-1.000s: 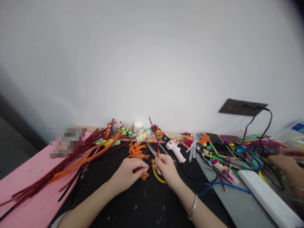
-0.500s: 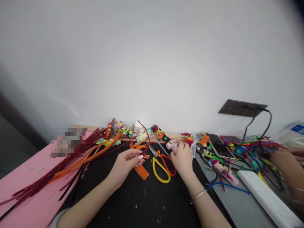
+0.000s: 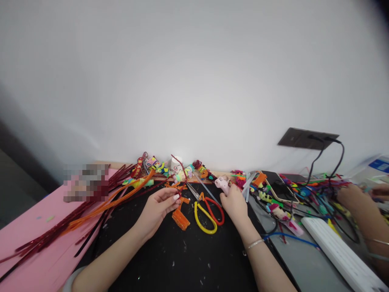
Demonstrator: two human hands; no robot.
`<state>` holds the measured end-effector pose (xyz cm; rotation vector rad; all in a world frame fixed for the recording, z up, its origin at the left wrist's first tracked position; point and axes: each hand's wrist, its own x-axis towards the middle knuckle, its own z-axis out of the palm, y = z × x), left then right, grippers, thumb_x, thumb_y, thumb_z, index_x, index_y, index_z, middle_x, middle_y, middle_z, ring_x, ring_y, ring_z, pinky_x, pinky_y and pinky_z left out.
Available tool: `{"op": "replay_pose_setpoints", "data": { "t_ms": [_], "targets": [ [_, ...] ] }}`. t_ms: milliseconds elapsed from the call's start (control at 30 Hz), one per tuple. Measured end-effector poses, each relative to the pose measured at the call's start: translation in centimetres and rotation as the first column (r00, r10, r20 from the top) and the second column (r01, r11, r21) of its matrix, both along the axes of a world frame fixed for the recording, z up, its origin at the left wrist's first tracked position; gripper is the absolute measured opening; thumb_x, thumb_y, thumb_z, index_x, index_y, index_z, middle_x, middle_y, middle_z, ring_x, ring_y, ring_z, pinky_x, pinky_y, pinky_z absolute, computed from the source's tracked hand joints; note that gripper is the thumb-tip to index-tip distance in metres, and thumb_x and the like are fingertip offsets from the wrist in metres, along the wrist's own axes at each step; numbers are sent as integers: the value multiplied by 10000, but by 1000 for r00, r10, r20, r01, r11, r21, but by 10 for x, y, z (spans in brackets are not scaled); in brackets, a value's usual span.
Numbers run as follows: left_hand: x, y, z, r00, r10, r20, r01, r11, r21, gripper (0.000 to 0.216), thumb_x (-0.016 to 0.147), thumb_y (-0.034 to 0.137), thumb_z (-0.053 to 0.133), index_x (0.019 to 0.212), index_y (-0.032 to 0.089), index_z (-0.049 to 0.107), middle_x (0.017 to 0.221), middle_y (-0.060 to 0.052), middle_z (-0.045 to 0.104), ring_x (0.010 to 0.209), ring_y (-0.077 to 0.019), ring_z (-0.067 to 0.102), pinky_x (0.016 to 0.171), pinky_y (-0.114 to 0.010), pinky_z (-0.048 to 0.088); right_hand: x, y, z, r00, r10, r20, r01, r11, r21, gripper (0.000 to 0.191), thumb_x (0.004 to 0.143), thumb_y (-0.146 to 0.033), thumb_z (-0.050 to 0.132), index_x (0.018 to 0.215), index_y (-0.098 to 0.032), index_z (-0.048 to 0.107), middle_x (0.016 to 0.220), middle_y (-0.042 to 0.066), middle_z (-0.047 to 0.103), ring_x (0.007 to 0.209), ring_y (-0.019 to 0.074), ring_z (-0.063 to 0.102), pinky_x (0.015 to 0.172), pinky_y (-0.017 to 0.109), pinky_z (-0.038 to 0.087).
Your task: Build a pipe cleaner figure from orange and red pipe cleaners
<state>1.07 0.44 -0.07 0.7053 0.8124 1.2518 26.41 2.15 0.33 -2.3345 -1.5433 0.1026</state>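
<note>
My left hand (image 3: 162, 205) pinches a dark red tinsel pipe cleaner (image 3: 181, 163), whose free end curves up toward the wall. My right hand (image 3: 235, 202) is closed around a pale pink glue gun (image 3: 223, 183); its grip is hidden by my fingers. Between the hands, scissors (image 3: 209, 219) with a yellow and a red handle lie on the black mat (image 3: 182, 267). Beside my left fingertips is an orange pipe-cleaner piece (image 3: 181, 220), with smaller orange bits behind it. Translucent glue sticks (image 3: 248, 184) lie just past my right hand.
Long red pipe cleaners (image 3: 57, 225) and orange ones (image 3: 100, 207) spread over the pink surface (image 3: 27, 243) at left. A phone (image 3: 281, 188), a white power strip (image 3: 340, 247) and cables crowd the right. Another person's hand (image 3: 354, 198) works there. Colourful figures (image 3: 158, 165) line the wall.
My right hand has turned the glue gun so that its pale end faces differently and lifted it slightly. My left hand has shifted a little left with the red pipe cleaner.
</note>
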Motion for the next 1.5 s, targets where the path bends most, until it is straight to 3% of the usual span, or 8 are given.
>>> {"op": "replay_pose_setpoints", "data": {
  "t_ms": [133,267,433,533,667,767,1067,1500],
  "targets": [
    [0,1,2,1000,10,14,-10,1000,-8,360,538,244,932,822,146,734,716,-7,724,633,-103,688,634,-182,582,2,0,-1,994,66,-91,-41,966,254,387,845,-253,509,1193,-99,578,1127,182,665,1012,295,645,798,345,473],
    [0,1,2,999,14,35,-13,1000,-17,355,517,250,942,785,144,733,678,0,714,614,-96,675,618,-175,583,-1,-1,-3,940,303,-154,-181,830,528,271,851,-317,507,989,-142,660,864,94,707,758,221,644,705,303,479],
    [-1,4,-1,996,24,87,-20,999,-46,340,512,218,944,773,141,742,640,4,704,597,-92,671,606,-167,587,-13,-7,-6,775,579,-253,-337,717,610,202,799,-302,554,837,-149,679,690,38,669,587,167,562,584,268,464],
    [-2,6,-3,991,43,127,-33,996,-77,320,517,171,938,768,139,743,652,1,712,605,-99,684,608,-169,595,-21,-11,-9,605,655,-453,-381,738,557,231,766,-303,593,898,-141,691,686,32,677,541,149,539,524,254,452],
    [-4,9,-6,988,66,141,-50,992,-114,266,567,92,902,780,136,750,660,-10,723,624,-105,698,610,-165,601,-29,-14,-14,414,583,-699,-404,806,433,290,736,-387,645,907,-155,663,518,-24,573,416,126,464,404,229,385],
    [-4,9,-6,989,63,133,-48,992,-116,227,595,70,881,769,133,751,656,-13,724,615,-103,697,605,-162,602,-33,-17,-17,316,549,-774,-425,811,402,352,701,-440,683,916,-164,641,491,-46,532,385,119,437,380,226,357],
    [-1,7,-3,993,37,111,-25,994,-109,244,558,113,911,748,132,759,649,-15,720,595,-99,682,592,-162,598,-38,-18,-23,253,467,-847,-426,840,336,338,703,-474,699,842,-194,574,470,-70,498,372,107,427,378,225,348],
    [-1,5,-2,996,20,89,-11,995,-97,296,516,177,935,747,136,755,630,-3,701,582,-86,653,584,-161,583,-40,-20,-26,241,441,-865,-426,848,314,341,715,-471,684,805,-217,475,449,-98,467,355,94,396,382,221,322]
  ]
}}
